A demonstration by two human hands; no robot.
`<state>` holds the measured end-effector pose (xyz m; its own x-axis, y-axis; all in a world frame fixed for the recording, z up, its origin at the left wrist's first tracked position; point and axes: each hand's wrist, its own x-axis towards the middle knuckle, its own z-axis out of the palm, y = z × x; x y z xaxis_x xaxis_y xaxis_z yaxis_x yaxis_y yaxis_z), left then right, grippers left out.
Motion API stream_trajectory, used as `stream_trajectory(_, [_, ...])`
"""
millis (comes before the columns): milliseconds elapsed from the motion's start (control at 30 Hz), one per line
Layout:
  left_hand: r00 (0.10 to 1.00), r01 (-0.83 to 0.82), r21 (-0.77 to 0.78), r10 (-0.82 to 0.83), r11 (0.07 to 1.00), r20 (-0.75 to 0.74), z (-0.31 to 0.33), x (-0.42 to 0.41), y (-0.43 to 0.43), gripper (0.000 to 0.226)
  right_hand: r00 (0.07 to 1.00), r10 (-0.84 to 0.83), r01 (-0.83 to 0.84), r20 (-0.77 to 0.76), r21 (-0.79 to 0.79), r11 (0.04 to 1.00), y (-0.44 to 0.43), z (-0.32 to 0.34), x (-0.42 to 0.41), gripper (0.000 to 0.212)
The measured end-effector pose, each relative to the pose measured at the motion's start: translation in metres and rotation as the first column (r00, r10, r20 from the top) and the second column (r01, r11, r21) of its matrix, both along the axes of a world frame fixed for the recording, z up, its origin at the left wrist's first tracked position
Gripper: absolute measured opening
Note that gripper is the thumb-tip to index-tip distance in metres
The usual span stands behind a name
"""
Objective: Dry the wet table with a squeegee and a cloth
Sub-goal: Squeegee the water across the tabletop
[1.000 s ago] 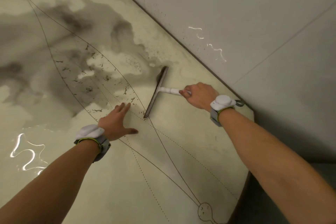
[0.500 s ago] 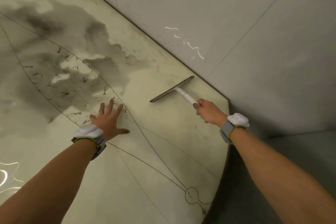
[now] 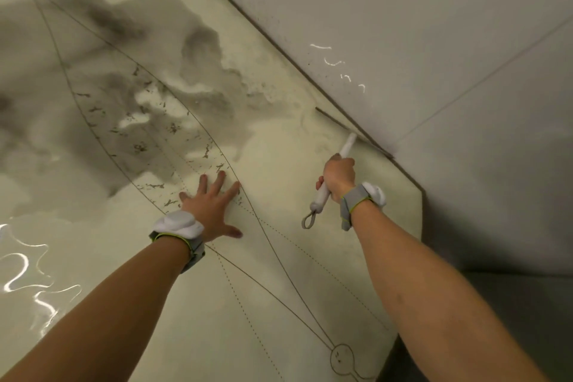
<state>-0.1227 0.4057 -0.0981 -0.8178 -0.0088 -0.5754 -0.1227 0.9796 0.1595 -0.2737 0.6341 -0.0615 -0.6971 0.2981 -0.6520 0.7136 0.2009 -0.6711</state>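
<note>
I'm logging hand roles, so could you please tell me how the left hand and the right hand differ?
The left hand lies open and flat on the table, holding nothing; the right hand grips the squeegee by its handle. The left hand rests by the wet patch; the right hand is nearer the wall. Both wear wristbands.

Squeegee [image 3: 348, 144] handle middle hidden inside right hand [image 3: 338, 177]; table [image 3: 310, 189] cut off left, bottom.
</note>
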Motion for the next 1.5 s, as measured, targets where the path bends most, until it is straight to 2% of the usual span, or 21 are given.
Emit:
stream_trajectory(67, [1.000, 0.001, 0.003, -0.001, 1.000, 0.007, 0.000, -0.002, 0.000, 0.120, 0.998, 0.066, -0.066, -0.008, 0.066, 0.996, -0.003, -0.005, 0.029, 0.019])
stream_trajectory(167, [1.000, -0.006, 0.007, 0.006, 1.000, 0.021, -0.001, -0.002, 0.001, 0.120, 0.988, 0.157, -0.153, -0.012, 0.151, 0.977, -0.015, -0.009, 0.091, 0.024])
stream_trajectory(333, [0.998, -0.050, -0.022, 0.049, 0.998, -0.039, 0.004, 0.013, 0.010, 0.113, 0.964, 0.263, -0.257, -0.039, 0.110, 0.960, -0.016, 0.011, 0.163, 0.028])
stream_trajectory(467, [0.996, -0.088, -0.007, 0.088, 0.996, 0.016, 0.007, 0.036, 0.022, 0.126, 0.989, 0.109, -0.091, -0.098, 0.166, 0.982, 0.038, 0.024, 0.118, 0.029])
stream_trajectory(567, [0.995, -0.089, -0.009, 0.089, 0.996, 0.049, 0.006, 0.044, 0.024, 0.132, 1.000, -0.022, 0.024, -0.014, 0.114, 0.993, 0.079, 0.023, 0.071, 0.036])
stream_trajectory(667, [0.995, -0.087, 0.006, 0.087, 0.996, 0.051, 0.005, 0.043, 0.022, 0.133, 0.997, -0.040, 0.037, 0.064, 0.050, 0.998, 0.094, 0.013, 0.050, 0.038])
stream_trajectory(833, [0.997, -0.075, -0.006, 0.075, 0.997, 0.020, 0.001, 0.042, 0.021, 0.133, 0.993, -0.055, 0.049, 0.101, 0.062, 0.997, 0.046, -0.032, 0.075, 0.043])
stream_trajectory(967, [0.998, -0.068, -0.023, 0.068, 0.997, -0.001, 0.001, 0.044, 0.023, 0.131, 0.998, 0.015, -0.020, 0.054, 0.083, 0.996, -0.040, -0.009, 0.139, 0.036])
stream_trajectory(1033, [0.998, -0.067, -0.028, 0.067, 0.997, -0.009, 0.000, 0.046, 0.022, 0.121, 0.995, 0.037, -0.045, 0.092, 0.091, 0.995, -0.071, 0.000, 0.159, 0.041])
stream_trajectory(1100, [0.997, -0.073, -0.013, 0.073, 0.997, -0.013, -0.001, 0.046, 0.017, 0.114, 0.992, 0.070, -0.073, 0.102, 0.025, 0.997, -0.080, 0.004, 0.166, 0.046])
stream_trajectory(1233, [0.998, -0.061, 0.011, 0.062, 0.998, -0.009, 0.005, 0.051, 0.009, 0.119, 0.970, 0.225, -0.222, 0.089, -0.045, 0.974, -0.018, 0.034, 0.151, 0.045])
stream_trajectory(1367, [0.997, -0.076, -0.004, 0.076, 0.997, -0.033, 0.011, 0.059, 0.020, 0.112, 0.950, 0.254, -0.245, 0.180, -0.069, 0.967, 0.093, 0.073, 0.130, 0.027])
stream_trajectory(1500, [0.997, -0.056, -0.005, 0.056, 0.998, -0.044, 0.007, 0.061, 0.031, 0.110, 0.894, 0.366, -0.388, 0.260, 0.037, 0.921, 0.202, 0.082, 0.124, 0.026])
